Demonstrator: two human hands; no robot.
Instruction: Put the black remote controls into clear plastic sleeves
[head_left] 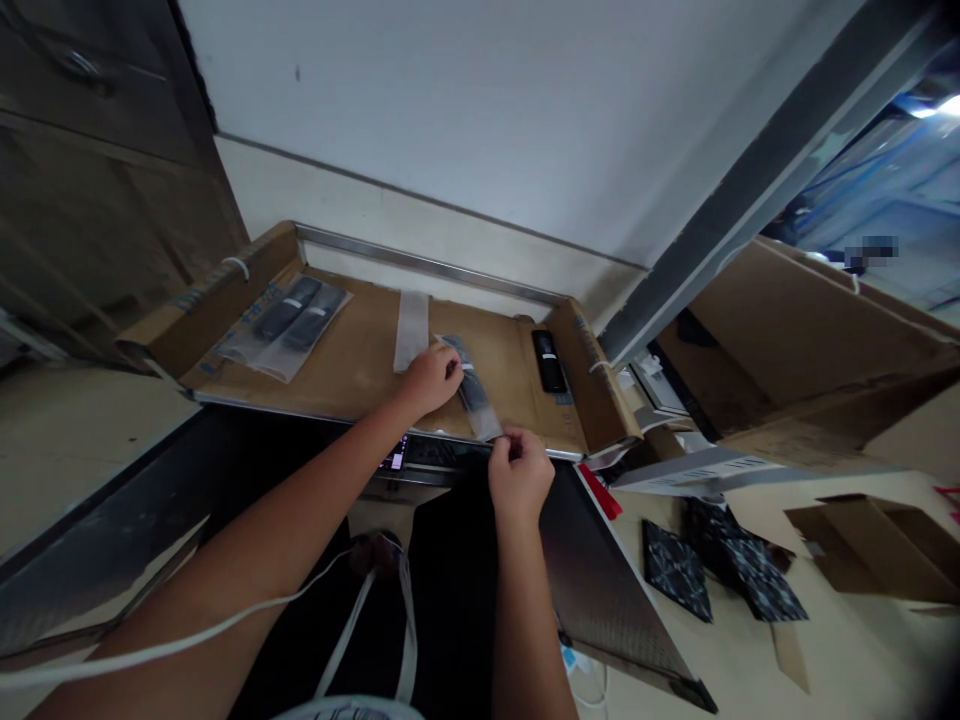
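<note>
A clear plastic bag [486, 420] with a dark, narrow item and a white band inside lies slanted on the cardboard-lined tray [360, 370]. My left hand [433, 380] is closed, its fingertips pinching at the bag's upper left side. At the near end of the bag, my right hand [521, 470] is closed on its corner. Just behind my left hand lies a flat, whitish plastic sleeve [412, 325]. Further left, two dark items in clear bags [296, 320] rest side by side. A dark item with a white band [550, 362] lies to the right.
Cardboard walls [592, 375] stand at both tray ends, and a white wall [450, 110] rises behind. A large open carton [810, 350] is at the right. Dark patterned packages [720, 560] and another carton [892, 545] lie on the floor. A lit phone screen [395, 455] shows below the tray.
</note>
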